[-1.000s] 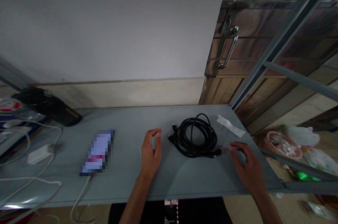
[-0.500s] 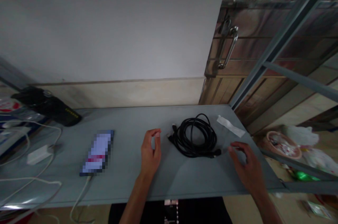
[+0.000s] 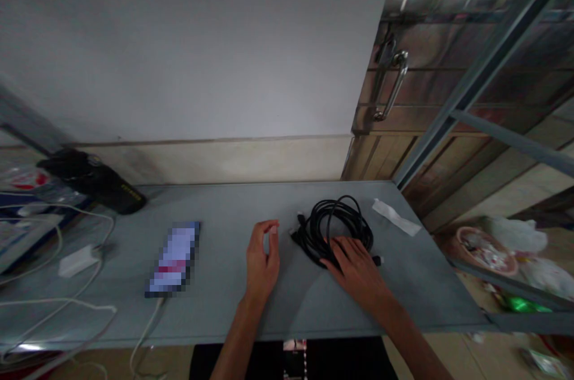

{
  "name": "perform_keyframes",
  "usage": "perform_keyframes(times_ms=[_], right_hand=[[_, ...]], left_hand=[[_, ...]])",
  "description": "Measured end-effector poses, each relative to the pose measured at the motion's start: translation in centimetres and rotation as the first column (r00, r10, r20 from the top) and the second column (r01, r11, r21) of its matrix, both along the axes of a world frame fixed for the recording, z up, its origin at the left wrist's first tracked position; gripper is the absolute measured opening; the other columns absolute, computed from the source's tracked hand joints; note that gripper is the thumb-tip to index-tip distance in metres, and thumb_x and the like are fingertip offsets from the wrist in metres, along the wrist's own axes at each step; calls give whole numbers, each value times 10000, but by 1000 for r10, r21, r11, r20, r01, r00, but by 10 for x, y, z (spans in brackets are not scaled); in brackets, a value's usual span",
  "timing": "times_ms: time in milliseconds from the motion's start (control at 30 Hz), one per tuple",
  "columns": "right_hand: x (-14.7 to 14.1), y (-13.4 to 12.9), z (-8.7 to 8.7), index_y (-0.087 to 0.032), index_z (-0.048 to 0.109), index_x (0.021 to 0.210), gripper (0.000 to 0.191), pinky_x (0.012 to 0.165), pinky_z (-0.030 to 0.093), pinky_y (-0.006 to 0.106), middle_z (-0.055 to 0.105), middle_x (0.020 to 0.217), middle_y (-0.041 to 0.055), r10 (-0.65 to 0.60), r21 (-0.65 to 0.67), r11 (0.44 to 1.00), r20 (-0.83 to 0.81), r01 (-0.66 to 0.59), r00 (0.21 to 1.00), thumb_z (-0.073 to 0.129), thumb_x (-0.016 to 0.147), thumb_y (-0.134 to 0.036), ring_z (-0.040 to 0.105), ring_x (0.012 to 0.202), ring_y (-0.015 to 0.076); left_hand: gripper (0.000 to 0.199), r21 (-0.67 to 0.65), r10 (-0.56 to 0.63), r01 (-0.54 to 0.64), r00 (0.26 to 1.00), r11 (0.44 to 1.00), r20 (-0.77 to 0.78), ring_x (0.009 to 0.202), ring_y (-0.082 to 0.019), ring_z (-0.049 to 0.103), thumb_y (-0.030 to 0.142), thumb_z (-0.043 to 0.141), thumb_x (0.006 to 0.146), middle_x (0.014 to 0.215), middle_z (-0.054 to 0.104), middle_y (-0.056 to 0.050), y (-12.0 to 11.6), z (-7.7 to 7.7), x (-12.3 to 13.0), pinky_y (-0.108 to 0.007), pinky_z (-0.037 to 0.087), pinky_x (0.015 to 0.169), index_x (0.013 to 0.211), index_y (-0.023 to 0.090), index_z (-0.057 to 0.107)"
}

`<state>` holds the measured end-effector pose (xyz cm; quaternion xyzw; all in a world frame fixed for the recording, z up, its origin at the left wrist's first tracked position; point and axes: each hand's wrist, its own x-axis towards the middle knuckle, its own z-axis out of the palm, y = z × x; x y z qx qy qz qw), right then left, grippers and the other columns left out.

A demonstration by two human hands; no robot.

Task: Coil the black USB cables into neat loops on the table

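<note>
Near the centre of the frame, the right hand (image 3: 354,263) lies flat on the near side of the black cable coil (image 3: 334,229), fingers spread, not closed around it. To gather it well, I think the fingers should hook under all loops together (loose rounds slip apart). Left of the coil, the left hand (image 3: 262,257) rests on the bench (image 3: 233,296), empty, its grip half curled. The cable looks rubbery and round; the bench is smooth grey.
</note>
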<state>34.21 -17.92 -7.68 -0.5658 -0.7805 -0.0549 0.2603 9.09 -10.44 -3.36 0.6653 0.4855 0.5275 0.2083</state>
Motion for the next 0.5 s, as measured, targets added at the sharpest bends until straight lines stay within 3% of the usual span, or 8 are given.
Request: perform_keyframes(times_ms=[133,300,500], right_hand=[[6,27,-11,-237,730,1489,393,1106,624,598,814,1318,185,28,-11,1000,104,-27,994,669,1131,-387,781,1218,388],[21,52,-10,-196,749,1436,387,1083,628,548,836,1263,181,36,-49,998,103,-31,994,612,1159,-429,803,1171,370],[33,72,0,-182,777,1213,605,990,634,544,841,1110,193,-23,-39,999,50,25,998,472,1150,-700,811,1041,381]], left_hand=[[302,-6,-26,26,1000,1000,4,1113,-260,753,459,505,1187,1171,770,-103,0,-1,0,-436,604,1041,1231,236,703],[280,5,-66,66,998,998,-17,1137,-264,756,428,517,1185,1191,773,-109,0,-5,0,-451,600,1058,1260,231,701],[274,13,-107,107,994,994,-30,1163,-273,756,419,524,1182,1204,775,-121,0,-9,1,-478,600,1074,1272,233,702]])
